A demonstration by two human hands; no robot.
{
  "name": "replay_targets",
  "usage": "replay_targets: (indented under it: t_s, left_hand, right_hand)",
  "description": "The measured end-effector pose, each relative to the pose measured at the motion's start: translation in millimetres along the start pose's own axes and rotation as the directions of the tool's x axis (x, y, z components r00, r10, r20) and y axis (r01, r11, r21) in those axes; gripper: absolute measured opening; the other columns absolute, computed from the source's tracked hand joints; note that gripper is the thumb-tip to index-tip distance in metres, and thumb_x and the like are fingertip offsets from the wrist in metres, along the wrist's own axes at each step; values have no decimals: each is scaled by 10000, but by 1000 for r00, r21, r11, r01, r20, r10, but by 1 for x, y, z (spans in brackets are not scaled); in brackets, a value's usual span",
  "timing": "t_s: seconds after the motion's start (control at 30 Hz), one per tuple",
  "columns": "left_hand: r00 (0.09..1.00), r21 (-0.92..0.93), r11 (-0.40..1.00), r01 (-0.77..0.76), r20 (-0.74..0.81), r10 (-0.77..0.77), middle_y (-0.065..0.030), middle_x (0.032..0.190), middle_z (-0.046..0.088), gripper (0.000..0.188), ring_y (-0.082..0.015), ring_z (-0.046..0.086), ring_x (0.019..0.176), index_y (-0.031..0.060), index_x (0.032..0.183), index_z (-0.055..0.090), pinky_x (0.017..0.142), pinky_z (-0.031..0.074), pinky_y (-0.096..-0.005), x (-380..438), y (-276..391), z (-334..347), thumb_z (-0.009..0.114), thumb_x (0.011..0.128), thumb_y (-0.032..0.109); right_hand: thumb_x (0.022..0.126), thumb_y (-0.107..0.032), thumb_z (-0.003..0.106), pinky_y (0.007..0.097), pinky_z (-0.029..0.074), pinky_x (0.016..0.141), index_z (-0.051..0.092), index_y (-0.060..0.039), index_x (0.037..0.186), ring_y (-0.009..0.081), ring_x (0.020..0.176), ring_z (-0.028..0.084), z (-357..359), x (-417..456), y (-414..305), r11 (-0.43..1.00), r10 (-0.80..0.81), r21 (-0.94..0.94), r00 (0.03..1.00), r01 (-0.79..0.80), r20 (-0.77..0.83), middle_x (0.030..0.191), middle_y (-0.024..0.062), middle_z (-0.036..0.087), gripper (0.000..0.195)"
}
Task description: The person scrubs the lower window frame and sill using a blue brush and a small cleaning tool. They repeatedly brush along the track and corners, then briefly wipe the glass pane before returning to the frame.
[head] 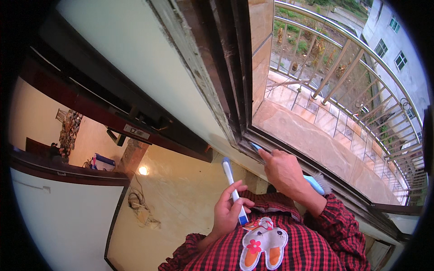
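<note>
My right hand (283,171) grips a light-blue groove-cleaning brush (314,185). Its pale bristles stick out behind the wrist, and its pointed blue end reaches the dirty corner of a dark sliding-window track (248,141). Most of the brush's middle is hidden under my fingers. My left hand (230,208) holds a slim white-handled brush (234,184) upright in front of my chest. That brush has a blue-grey head at the top and a blue block at its lower end, and it is clear of the window frame.
Beyond the track lie a stone sill (305,135) and a curved metal balcony railing (342,67). A dark-edged door (112,91) stands at the left. Coiled cable (137,201) lies on the tiled floor (176,203). My checked smock (305,244) has a rabbit patch.
</note>
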State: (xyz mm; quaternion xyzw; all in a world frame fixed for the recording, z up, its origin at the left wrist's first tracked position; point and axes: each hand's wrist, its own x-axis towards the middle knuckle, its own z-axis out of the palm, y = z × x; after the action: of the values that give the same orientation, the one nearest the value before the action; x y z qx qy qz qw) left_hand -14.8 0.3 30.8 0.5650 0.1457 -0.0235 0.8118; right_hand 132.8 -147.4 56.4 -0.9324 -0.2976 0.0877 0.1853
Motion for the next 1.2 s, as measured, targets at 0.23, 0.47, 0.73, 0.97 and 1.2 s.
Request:
replay_targets:
  t_s: [0.23,0.47,0.73,0.97,1.2]
  left_hand:
    - [1000,28,1000,-9,-6,9,-189,1268,482,465,-184,638,880,-12,1395,335,705,529,-255,0,5,12,428,940,-13]
    - [990,98,986,-133,-28,137,-191,1272,479,464,-188,637,879,-20,1385,338,709,531,-258,1,4,18,421,929,-38]
    - [996,69,995,-78,-40,81,-186,1278,474,466,-185,633,884,-15,1390,335,708,529,-259,0,1,24,419,932,-37]
    - [996,80,994,-70,-46,73,-180,1277,476,470,-184,639,879,-12,1397,329,708,529,-256,-2,0,23,417,935,-34]
    - [997,45,996,-77,3,77,-191,1278,481,472,-194,652,878,-11,1394,335,697,537,-253,-4,-6,21,427,932,-26]
  right_hand:
    - [751,-90,568,456,506,737,649,-17,1121,386,791,634,8,16,23,918,-6,396,998,28,-55,792,273,627,386]
    - [770,-110,610,419,510,629,611,-81,1199,316,745,624,-1,-18,4,989,-138,45,986,143,-91,798,151,604,431]
    - [808,-111,557,345,520,586,582,30,1115,285,772,625,4,-5,13,965,-47,-262,993,18,-107,797,147,606,339]
    - [816,-96,544,425,525,687,590,-3,1158,343,817,644,23,30,3,998,11,-68,996,-17,-89,862,195,642,358]
    - [751,-106,645,379,501,811,647,2,1135,342,856,661,17,43,64,744,34,666,999,-51,38,969,245,670,399]
